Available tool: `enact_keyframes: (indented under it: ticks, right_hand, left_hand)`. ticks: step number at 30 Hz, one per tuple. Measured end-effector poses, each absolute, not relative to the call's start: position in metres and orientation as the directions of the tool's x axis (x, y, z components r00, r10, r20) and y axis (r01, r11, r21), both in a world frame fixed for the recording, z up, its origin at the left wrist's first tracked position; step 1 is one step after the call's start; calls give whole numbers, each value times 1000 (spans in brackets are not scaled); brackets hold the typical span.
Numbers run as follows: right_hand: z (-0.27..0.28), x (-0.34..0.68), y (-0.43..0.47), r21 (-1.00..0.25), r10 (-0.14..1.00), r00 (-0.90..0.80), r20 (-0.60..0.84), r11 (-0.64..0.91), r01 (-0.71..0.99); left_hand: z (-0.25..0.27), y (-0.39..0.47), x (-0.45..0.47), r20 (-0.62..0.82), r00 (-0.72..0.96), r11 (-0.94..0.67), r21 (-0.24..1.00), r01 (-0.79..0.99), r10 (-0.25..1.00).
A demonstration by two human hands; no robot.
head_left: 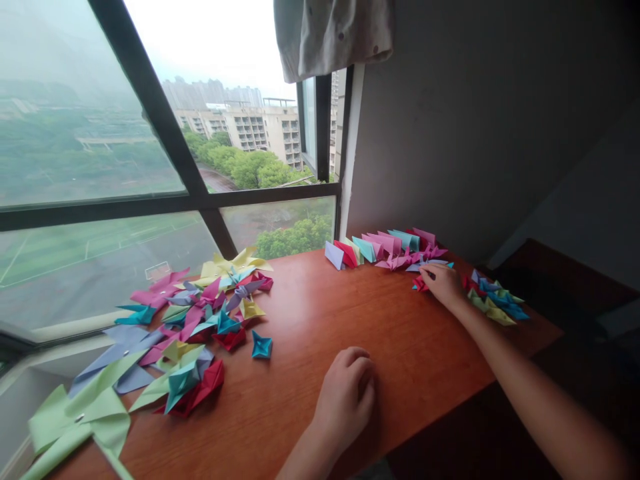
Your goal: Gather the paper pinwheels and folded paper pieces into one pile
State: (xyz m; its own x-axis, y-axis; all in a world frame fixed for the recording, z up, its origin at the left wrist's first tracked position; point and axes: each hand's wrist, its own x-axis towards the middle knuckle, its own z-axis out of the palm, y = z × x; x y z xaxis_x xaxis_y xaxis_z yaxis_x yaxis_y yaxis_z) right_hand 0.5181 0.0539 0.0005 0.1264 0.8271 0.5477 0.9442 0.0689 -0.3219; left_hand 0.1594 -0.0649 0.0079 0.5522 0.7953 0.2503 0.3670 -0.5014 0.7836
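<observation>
My right hand [443, 283] reaches to the far right of the table, its fingers drawn together among folded paper pieces. Just below its fingertips is a small red folded paper piece [419, 285]; whether the fingers grip it is unclear. A lavender paper piece [415, 266] and pink paper cranes [395, 261] lie beside that hand. Near the front edge, my left hand [350, 393] rests on the wood with fingers curled and nothing visible in them. The nearest piece to it is a small teal folded star-like box [261, 345].
Colourful origami [200, 327] and a large green paper pinwheel [83, 417] crowd the left side of the wooden table [300, 313]. A row of folded papers [367, 248] stands by the wall. Paper boats [500, 303] lie at right. A window frame [270, 197] borders the table.
</observation>
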Motion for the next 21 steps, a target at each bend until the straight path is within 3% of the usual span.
enact_keyframes:
  ticks: [4,7,13,17,21]
  right_hand:
    - [20,444,53,-464,808,72,585,261,846]
    - [38,366,60,-680,871,-57,487,419,602]
    - [52,261,79,-742,876,-177,449,476,473]
    - [50,250,80,-759,876,-179,448,478,442]
    - [49,272,72,-748,881,-150,449,462,476]
  left_hand:
    - [7,-66,160,256,556,-518,764,385,791]
    - [7,-66,161,257,546,-515,761,393,797]
    - [2,-67,161,278,477,-457,831,316,834]
    - [1,-67,159,223,402,-337,910,242,888]
    - [6,-63,157,274,444,-403,887,227,853]
